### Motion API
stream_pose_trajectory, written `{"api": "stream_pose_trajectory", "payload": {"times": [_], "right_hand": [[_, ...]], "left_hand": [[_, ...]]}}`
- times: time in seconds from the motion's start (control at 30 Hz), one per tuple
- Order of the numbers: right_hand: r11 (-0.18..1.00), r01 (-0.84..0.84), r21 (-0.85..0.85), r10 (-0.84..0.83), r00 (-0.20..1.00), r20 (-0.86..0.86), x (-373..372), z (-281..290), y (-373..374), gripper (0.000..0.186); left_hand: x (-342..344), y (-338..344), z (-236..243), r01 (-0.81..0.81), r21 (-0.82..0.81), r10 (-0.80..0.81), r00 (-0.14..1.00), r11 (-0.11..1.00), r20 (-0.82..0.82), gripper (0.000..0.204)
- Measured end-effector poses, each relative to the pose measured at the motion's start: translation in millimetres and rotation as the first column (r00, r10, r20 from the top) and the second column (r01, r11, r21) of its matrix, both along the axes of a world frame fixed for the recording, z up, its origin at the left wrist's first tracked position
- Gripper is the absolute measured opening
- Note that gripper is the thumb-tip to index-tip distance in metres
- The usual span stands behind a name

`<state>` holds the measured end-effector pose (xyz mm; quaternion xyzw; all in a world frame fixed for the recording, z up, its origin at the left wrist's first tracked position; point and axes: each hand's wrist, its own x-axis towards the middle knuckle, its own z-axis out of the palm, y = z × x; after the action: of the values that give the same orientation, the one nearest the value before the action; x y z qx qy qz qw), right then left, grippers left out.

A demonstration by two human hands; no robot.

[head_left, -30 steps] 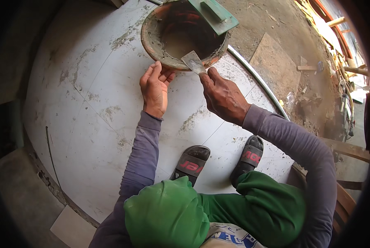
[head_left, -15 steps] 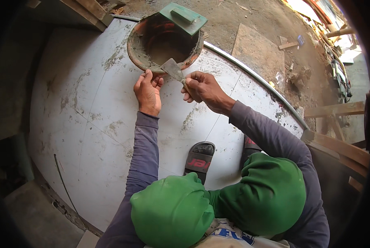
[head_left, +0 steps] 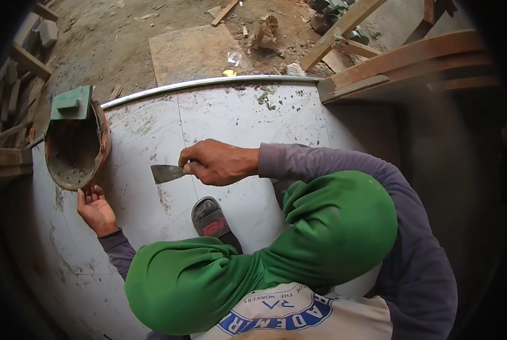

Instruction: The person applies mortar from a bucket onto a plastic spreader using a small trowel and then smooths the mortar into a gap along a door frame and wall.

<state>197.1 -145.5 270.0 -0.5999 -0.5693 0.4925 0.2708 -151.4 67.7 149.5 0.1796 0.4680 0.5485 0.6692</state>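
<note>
A mortar-smeared, reddish-brown bucket (head_left: 107,141) stands on the white tiled floor (head_left: 145,133) at the left. Across its far rim lies a green plastering float (head_left: 79,103) with a block handle. My left hand (head_left: 98,214), palm up, has its thumb and curled fingers at the bucket's near rim; the fingertips are partly hidden there. My right hand (head_left: 216,163) is closed round the handle of a putty knife (head_left: 167,174). Its flat grey blade points left, toward the bucket, above the tiles and apart from them.
A metal edge strip (head_left: 208,81) borders the tiles, with bare dirt and a board (head_left: 194,51) beyond. Wooden beams (head_left: 401,59) stand at the right. My sandalled foot (head_left: 211,218) is on the tiles between my green-covered knees (head_left: 338,221). Dried mortar spots the tiles.
The view has swung right, so the bucket now appears farther left. My right hand has drawn the putty knife away from the bucket's rim. My left hand has stayed at the rim.
</note>
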Motion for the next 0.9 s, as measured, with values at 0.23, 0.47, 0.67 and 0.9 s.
{"api": "stream_pose_trajectory", "payload": {"times": [0.23,0.47,0.67,0.9], "right_hand": [[0.950,0.255,-0.180,-0.271,0.960,-0.067,38.5,-54.0,-58.9,0.031],[0.957,0.284,0.061,-0.253,0.919,-0.303,67.2,-44.3,-60.5,0.031],[0.885,0.466,0.009,-0.438,0.839,-0.324,117.0,-59.5,-105.1,0.028],[0.587,0.804,-0.091,-0.795,0.551,-0.255,150.1,-102.9,-211.4,0.028]], "left_hand": [[6.1,-37.0,24.8,0.238,-0.033,-0.240,0.959,0.971,-0.153,0.052],[16.7,-108.3,60.7,0.419,-0.143,-0.442,0.867,0.897,-0.231,0.025],[28.3,-170.7,105.2,0.692,-0.205,-0.715,0.697,0.692,-0.057,0.032],[155.2,-204.9,150.9,0.992,-0.076,-0.984,0.107,0.097,0.140,0.048]]}}
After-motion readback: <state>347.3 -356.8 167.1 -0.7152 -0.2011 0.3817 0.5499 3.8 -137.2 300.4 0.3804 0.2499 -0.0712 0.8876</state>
